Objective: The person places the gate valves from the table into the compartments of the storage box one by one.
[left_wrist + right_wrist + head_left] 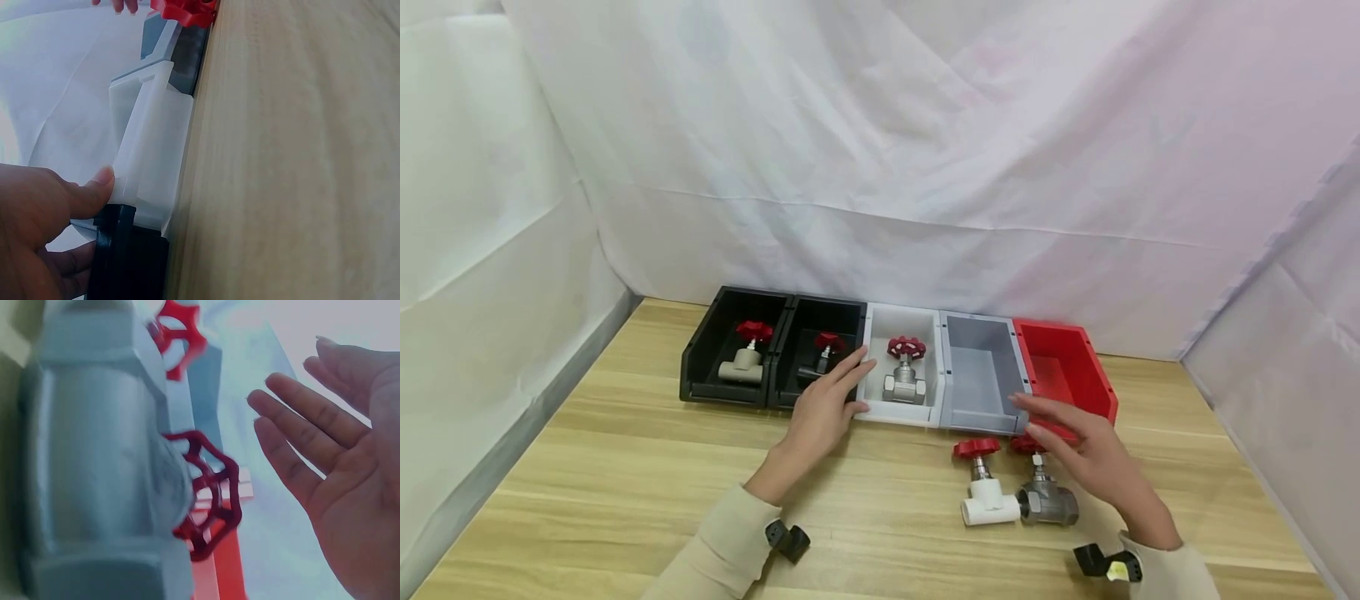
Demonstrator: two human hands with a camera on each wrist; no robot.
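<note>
Left hand point(822, 410) loose, touching white bin point(897, 410), centre
Right hand point(1097, 458) released, lower right, near 1 steel valve point(1051, 505)

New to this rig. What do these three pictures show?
There's no robot: a person works bare-handed. The wide picture comes from a head-worn camera; the others come from the left and right wrists. On the wooden table stand two black bins, a white bin, a grey bin and a red bin. Each black or white one contains a valve. In front sit a white valve and a grey metal valve. The left hand touches the white bin's edge; the right hand hovers nearby, holding nothing.
</note>
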